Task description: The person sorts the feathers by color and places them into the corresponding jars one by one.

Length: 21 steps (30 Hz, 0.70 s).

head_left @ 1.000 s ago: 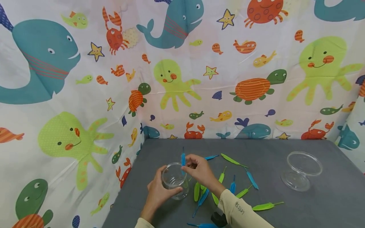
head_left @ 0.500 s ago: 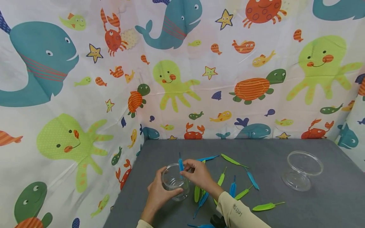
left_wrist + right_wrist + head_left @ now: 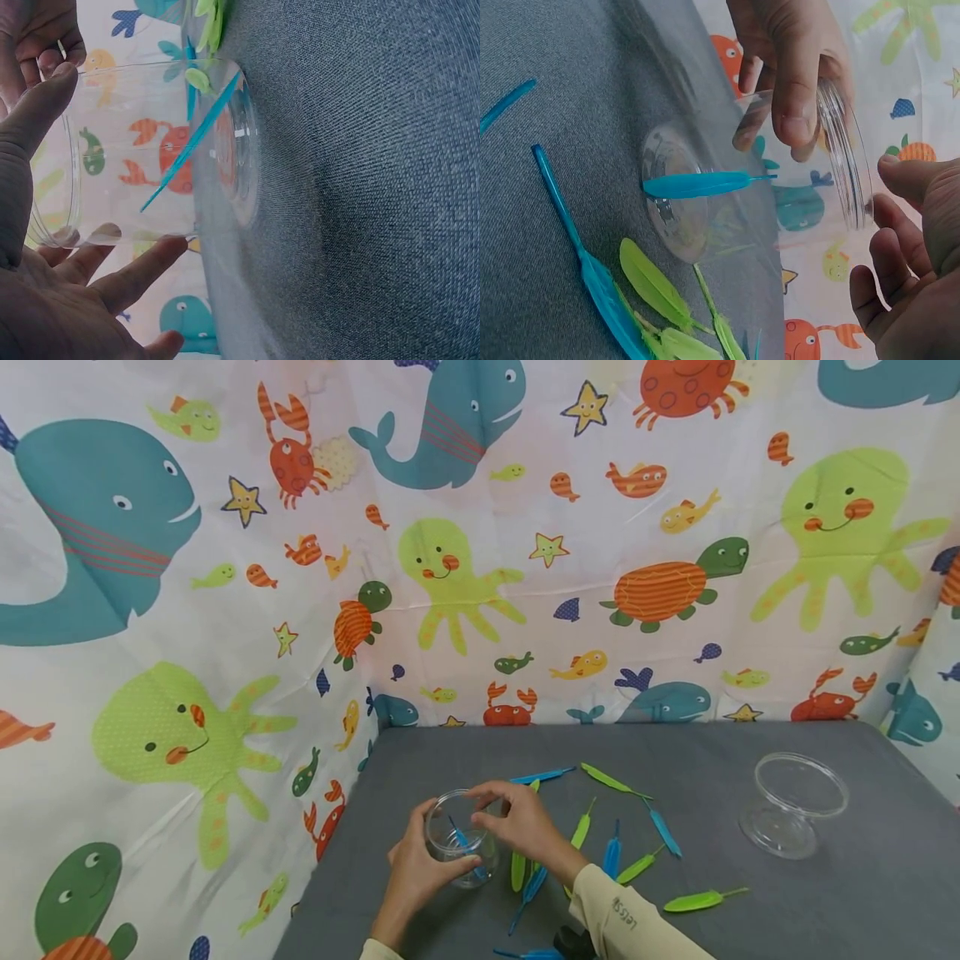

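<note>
A clear round jar (image 3: 459, 842) stands on the grey cloth, and my left hand (image 3: 420, 864) grips it with the thumb on the near side and fingers round the far side. Inside the jar a blue feather (image 3: 697, 184) leans from the base up against the wall; the left wrist view shows the same feather (image 3: 191, 142) slanting through the clear wall. My right hand (image 3: 525, 822) hovers at the jar's rim with thumb and fingers apart, holding nothing. Whether a fingertip touches the rim, I cannot tell.
Several green feathers (image 3: 693, 902) and blue feathers (image 3: 663, 832) lie scattered right of the jar. A second clear container (image 3: 798, 789) with a wide rim stands at the right. A patterned sea-animal curtain (image 3: 570, 543) hangs behind and at the sides.
My right hand held the blue feather over the jar's mouth, lowered it in and let go. The feather now rests inside. My left hand keeps its grip on the jar.
</note>
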Available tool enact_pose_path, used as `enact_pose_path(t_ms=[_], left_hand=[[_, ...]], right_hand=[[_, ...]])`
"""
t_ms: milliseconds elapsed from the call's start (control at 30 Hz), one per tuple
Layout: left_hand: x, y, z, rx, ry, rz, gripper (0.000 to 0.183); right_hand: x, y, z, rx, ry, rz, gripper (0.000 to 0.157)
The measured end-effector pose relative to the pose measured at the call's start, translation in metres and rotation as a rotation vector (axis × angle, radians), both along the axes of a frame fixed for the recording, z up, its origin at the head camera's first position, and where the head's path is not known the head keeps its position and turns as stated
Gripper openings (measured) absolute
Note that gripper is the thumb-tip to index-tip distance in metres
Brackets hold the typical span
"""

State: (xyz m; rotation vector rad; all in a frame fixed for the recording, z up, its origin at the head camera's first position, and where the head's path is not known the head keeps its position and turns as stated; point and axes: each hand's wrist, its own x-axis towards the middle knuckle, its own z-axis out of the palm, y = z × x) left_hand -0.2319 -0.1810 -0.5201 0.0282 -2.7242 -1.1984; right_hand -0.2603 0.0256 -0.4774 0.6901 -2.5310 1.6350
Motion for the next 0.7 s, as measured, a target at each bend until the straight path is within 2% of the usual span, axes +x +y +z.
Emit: enact_pose_path(t_ms=[200, 367, 533, 700], left_hand=[[0.0, 0.001, 0.0, 0.009, -0.018, 0.012, 0.106], [0.001, 0.0, -0.001, 0.01, -0.018, 0.019, 0.107], [0.0, 0.002, -0.001, 0.017, -0.025, 0.029, 0.108], [0.0, 0.003, -0.001, 0.028, -0.041, 0.04, 0.107]], right_hand=[[-0.002, 0.01, -0.002, -0.033, 0.041, -0.068, 0.03], [-0.005, 0.023, -0.005, -0.038, 0.023, -0.104, 0.033], [-0.013, 0.05, -0.014, 0.001, 0.017, -0.169, 0.034], [-0.022, 0.086, -0.031, 0.043, 0.021, -0.253, 0.036]])
